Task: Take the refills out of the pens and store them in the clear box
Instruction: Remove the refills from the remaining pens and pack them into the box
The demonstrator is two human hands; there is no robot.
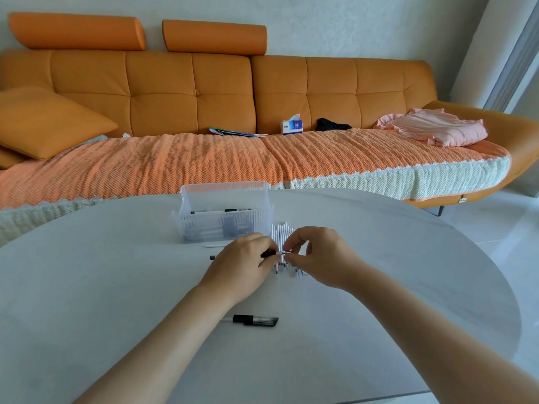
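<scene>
Refills: several thin, dark-tipped ones appear to lie already in the clear ribbed plastic box (262, 220), which stands at the far edge of the round white tabletop (408, 272). A row of slim white pens (281, 231) lies just right of the box, apparently left to process; whether any are emptied, cannot tell. A black-capped clear pen piece (256, 319) lies apart toward the near edge. Judged: task roughly mid-way. Left hand (242, 266) and right hand (318, 255) are together above the row's near end. Each pinches one end of a thin black-and-white pen (272, 253), near the box.
</scene>
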